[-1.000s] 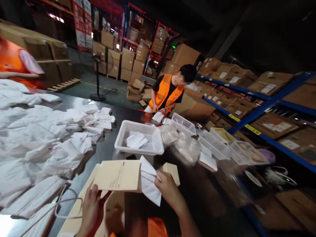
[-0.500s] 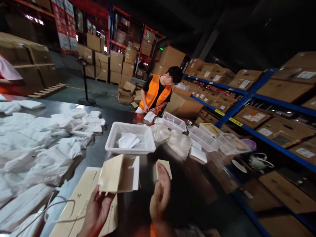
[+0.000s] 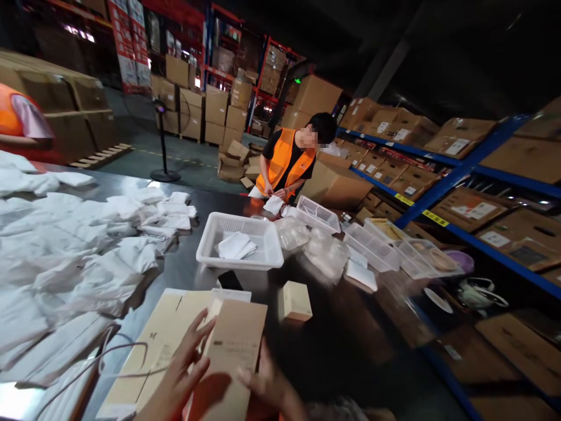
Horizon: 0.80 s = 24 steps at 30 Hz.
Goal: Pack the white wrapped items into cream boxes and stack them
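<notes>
Near the table edge, left hand (image 3: pixel 184 374) fingers spread on tan box (image 3: pixel 230 356), right hand (image 3: pixel 267 386) gripping its side; white basket (image 3: pixel 239 248) holding few packets.

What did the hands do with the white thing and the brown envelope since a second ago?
The white piece is out of sight now. Both hands, left hand and right hand, press on the brown envelope, brought lower and nearer. The white basket, small box and white heap stayed put.
</notes>
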Each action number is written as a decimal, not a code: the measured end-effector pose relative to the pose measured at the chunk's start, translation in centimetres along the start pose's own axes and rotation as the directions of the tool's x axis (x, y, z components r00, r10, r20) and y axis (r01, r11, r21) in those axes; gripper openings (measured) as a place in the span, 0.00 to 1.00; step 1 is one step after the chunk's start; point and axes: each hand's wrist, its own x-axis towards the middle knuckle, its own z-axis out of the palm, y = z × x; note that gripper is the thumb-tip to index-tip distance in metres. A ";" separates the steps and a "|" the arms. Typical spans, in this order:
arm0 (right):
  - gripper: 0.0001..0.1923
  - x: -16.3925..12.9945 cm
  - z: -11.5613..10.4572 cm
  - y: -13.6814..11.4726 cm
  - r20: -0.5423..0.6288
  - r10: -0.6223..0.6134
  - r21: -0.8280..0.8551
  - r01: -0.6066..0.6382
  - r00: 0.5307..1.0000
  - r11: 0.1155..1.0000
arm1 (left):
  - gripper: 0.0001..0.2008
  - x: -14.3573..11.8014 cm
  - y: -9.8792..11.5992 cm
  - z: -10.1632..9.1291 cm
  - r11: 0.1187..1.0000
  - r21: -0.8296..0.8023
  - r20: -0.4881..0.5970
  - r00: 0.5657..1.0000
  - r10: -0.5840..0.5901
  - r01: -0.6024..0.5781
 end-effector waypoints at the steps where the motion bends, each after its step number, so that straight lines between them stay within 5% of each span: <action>1: 0.42 -0.4 0.3 0.2 0.029 0.039 0.000 -0.039 0.999 0.999 | 0.25 -0.4 0.2 0.4 0.999 0.022 -0.029 0.998 -0.049 0.049; 5: 0.28 -0.9 2.6 1.9 -0.160 0.277 0.184 -0.247 0.947 0.951 | 0.18 -1.5 1.9 2.5 0.968 -0.062 0.014 0.970 -0.244 0.244; 7: 0.22 -0.7 3.5 2.4 -0.220 0.325 0.317 -0.247 0.920 0.916 | 0.13 -1.7 2.7 3.2 0.924 -0.198 0.044 0.944 -0.326 0.328; 12: 0.29 -0.3 2.9 1.2 -0.129 0.367 0.487 -0.263 0.921 0.833 | 0.16 -1.5 2.2 3.4 0.866 -0.339 0.017 0.922 -0.386 0.369; 15: 0.28 0.0 2.0 0.5 -0.072 0.379 0.385 -0.325 0.923 0.864 | 0.20 -1.1 0.7 3.1 0.878 -0.296 0.103 0.927 -0.362 0.376; 17: 0.26 0.2 1.7 0.0 -0.250 0.272 0.134 -0.245 0.929 0.960 | 0.21 -0.8 -0.3 3.1 0.892 -0.255 0.083 0.927 -0.366 0.375; 19: 0.22 0.5 1.9 -0.9 -0.411 -0.047 -0.278 -0.076 0.910 0.958 | 0.21 -0.7 -1.0 3.5 0.902 -0.229 0.036 0.929 -0.368 0.366; 21: 0.16 0.7 2.4 -2.1 -0.300 -0.387 -0.629 0.124 0.872 0.768 | 0.22 -0.8 -1.4 4.1 0.912 -0.226 0.045 0.938 -0.342 0.343; 24: 0.14 1.2 3.5 -3.8 -0.014 -0.574 -0.798 0.337 0.819 0.500 | 0.27 -1.6 -1.2 5.1 0.915 -0.262 0.091 0.952 -0.293 0.307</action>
